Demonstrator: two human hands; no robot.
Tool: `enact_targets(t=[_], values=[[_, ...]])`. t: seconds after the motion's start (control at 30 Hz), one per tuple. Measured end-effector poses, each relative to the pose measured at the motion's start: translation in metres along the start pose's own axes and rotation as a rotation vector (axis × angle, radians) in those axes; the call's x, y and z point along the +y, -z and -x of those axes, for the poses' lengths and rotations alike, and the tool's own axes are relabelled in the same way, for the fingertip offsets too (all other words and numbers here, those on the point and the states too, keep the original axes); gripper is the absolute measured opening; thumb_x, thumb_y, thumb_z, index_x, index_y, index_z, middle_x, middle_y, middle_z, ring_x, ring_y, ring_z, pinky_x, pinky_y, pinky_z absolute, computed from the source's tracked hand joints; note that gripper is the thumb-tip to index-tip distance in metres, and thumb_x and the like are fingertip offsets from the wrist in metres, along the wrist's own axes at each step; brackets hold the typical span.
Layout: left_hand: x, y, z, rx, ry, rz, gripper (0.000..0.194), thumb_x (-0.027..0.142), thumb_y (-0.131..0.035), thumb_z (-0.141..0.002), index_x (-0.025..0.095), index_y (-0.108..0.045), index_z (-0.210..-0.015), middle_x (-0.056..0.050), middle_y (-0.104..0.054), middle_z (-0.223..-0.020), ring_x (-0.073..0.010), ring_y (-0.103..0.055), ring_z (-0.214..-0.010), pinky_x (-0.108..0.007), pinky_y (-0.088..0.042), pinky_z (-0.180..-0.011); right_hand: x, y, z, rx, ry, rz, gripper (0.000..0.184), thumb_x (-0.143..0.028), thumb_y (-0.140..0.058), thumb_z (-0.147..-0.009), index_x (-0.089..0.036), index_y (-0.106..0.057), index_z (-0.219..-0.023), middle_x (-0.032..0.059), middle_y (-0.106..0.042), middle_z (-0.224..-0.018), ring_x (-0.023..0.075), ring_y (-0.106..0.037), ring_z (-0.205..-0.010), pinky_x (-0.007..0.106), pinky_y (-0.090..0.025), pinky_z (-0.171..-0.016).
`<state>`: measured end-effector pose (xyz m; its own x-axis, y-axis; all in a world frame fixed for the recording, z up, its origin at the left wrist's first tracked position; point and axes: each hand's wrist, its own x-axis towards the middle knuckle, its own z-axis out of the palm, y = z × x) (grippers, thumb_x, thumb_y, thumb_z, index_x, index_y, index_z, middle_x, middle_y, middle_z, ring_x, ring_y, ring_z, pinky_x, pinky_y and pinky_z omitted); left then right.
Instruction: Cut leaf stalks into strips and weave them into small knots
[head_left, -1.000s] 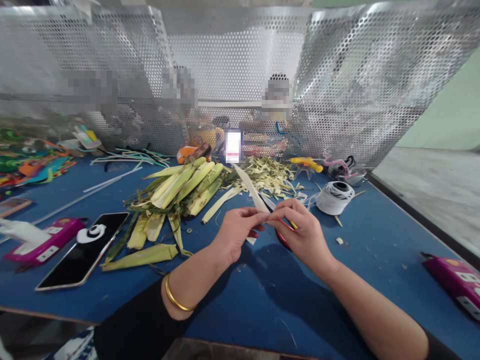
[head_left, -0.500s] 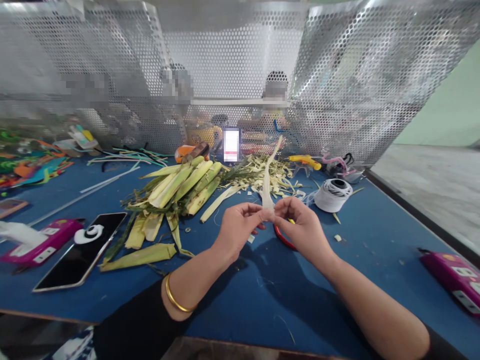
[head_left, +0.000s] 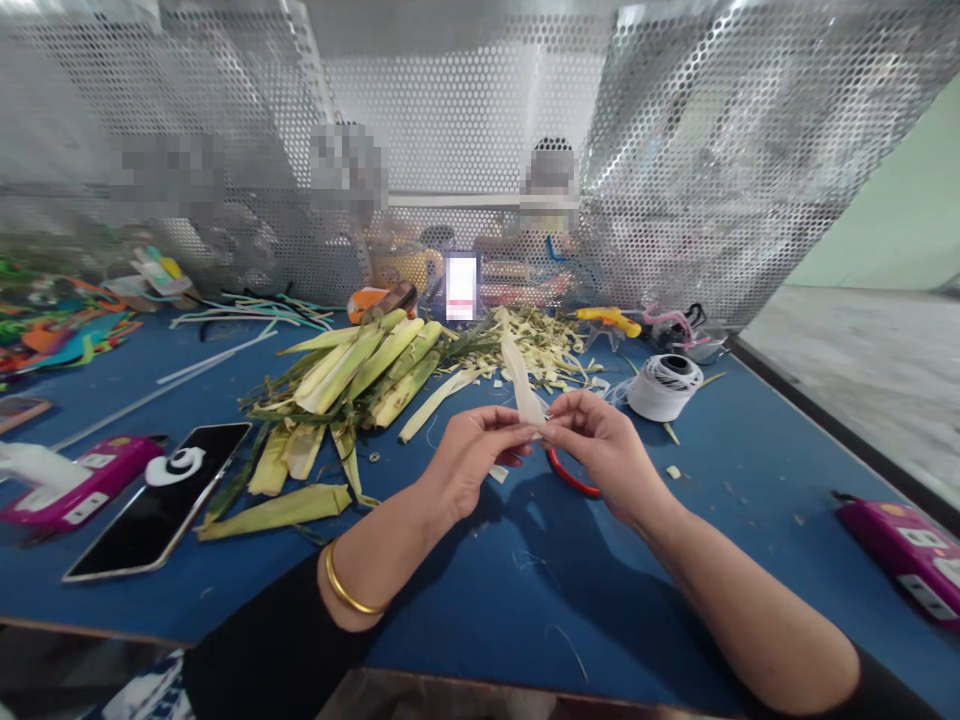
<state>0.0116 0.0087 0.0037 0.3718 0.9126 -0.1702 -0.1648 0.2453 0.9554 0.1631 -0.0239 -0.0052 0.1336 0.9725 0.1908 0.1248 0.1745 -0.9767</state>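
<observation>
The husk strip (head_left: 520, 375) between the left hand (head_left: 476, 455) and right hand (head_left: 596, 440) is pale cream; left of them, corn husks (head_left: 360, 372) mottle yellow-green and brown. Beside the right hand, a handle loop (head_left: 571, 479) is red; beyond it, the spool (head_left: 663, 390) shows white around black.

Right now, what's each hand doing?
Left hand: closed, pinching the pale husk strip.
Right hand: closed, pinching the same strip's near end.
</observation>
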Motion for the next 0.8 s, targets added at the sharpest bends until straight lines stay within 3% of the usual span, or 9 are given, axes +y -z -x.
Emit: enact_targets(t=[0.17,0.3,0.53,0.8], values=[[0.0032,0.0014,0.0001,0.024,0.066,0.083,0.022,0.023,-0.080,-0.055,0.014,-0.066,-0.068,-0.001,-0.062,-0.062,-0.0092,-0.054,-0.056,-0.021,-0.041,-0.052,0.0001,0.0016,0.0041,-0.003,0.405,0.339,0.015,-0.023,-0.059,-0.083,-0.023,-0.057,-0.098,0.0033,-0.061,-0.087,0.0161,-0.059,-0.075,0.032,-0.050,-0.072],[0.0058,0.0013,0.0010,0.019,0.113,0.120,0.017,0.021,-0.078,-0.056,0.014,-0.069,-0.068,-0.001,-0.060,-0.062,-0.0096,-0.053,-0.057,-0.020,-0.037,-0.050,-0.0013,0.0031,0.0058,-0.042,0.639,0.565,0.016,-0.021,-0.052,-0.089,-0.025,-0.067,-0.094,0.0075,-0.058,-0.098,0.0194,-0.060,-0.088,0.035,-0.051,-0.077],[0.0062,0.0015,0.0009,-0.013,0.186,0.153,0.014,0.019,-0.078,-0.059,0.016,-0.068,-0.068,-0.001,-0.060,-0.067,-0.0100,-0.054,-0.062,-0.020,-0.034,-0.050,0.0005,0.0031,0.0043,-0.017,0.678,0.579,0.018,-0.019,-0.053,-0.090,-0.024,-0.071,-0.090,0.0046,-0.059,-0.086,0.0162,-0.060,-0.079,0.029,-0.050,-0.070],[0.0082,0.0036,0.0006,-0.065,0.231,0.172,0.020,0.021,-0.080,-0.056,0.014,-0.066,-0.068,0.001,-0.056,-0.067,-0.0079,-0.051,-0.059,-0.019,-0.030,-0.044,-0.0008,0.0033,0.0043,-0.017,0.620,0.542,0.016,-0.023,-0.057,-0.088,-0.027,-0.073,-0.086,0.0038,-0.061,-0.083,0.0169,-0.060,-0.078,0.031,-0.050,-0.070]])
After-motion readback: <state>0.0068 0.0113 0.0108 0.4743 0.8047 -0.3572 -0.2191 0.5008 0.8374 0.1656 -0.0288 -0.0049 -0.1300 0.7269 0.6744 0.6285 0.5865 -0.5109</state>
